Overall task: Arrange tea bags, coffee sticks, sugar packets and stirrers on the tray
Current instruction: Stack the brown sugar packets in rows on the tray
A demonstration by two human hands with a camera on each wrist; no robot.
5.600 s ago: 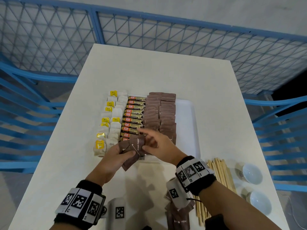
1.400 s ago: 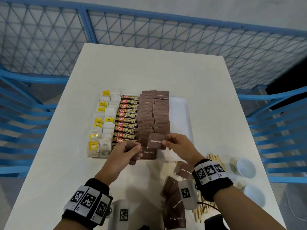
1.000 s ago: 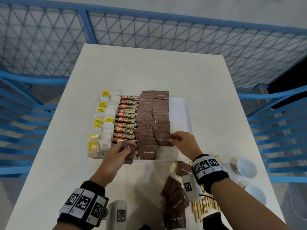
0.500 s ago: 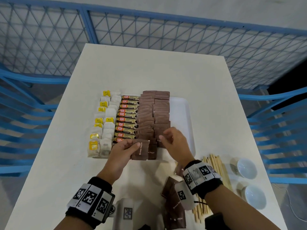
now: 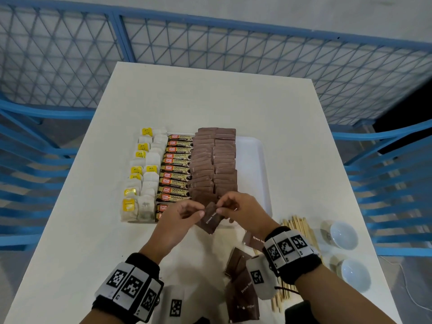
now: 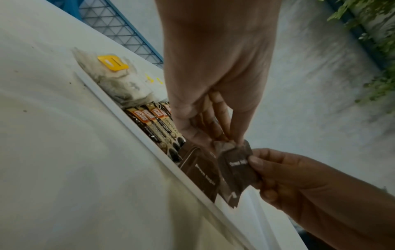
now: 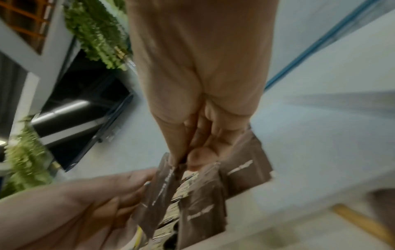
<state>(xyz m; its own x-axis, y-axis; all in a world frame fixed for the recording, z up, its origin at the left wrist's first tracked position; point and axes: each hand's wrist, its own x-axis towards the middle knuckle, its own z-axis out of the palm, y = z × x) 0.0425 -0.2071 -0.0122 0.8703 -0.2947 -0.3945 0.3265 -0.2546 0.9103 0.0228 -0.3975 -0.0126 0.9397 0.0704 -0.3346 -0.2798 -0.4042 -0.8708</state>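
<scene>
A white tray (image 5: 253, 164) holds tea bags (image 5: 149, 181) on the left, coffee sticks (image 5: 177, 169) beside them, then two columns of brown sugar packets (image 5: 214, 164). Over the tray's near edge both hands meet on a small bunch of brown sugar packets (image 5: 210, 219). My left hand (image 5: 202, 212) pinches the top corner of the front packet (image 6: 235, 172). My right hand (image 5: 218, 208) pinches the same packet with its thumb on the face. In the right wrist view my right hand (image 7: 183, 162) grips the packet tops (image 7: 162, 186). Wooden stirrers (image 5: 301, 230) lie on the table right of the tray.
Several loose sugar packets (image 5: 243, 288) lie on the table under my right wrist. Two small white bowls (image 5: 342, 235) (image 5: 355, 274) stand near the table's right edge. The tray's right strip is bare. Blue fence and chairs surround the table.
My right hand left the right sugar column, where it had laid a packet, and came back to the left hand. Both now pinch a packet that the left hand held flat half a second ago.
</scene>
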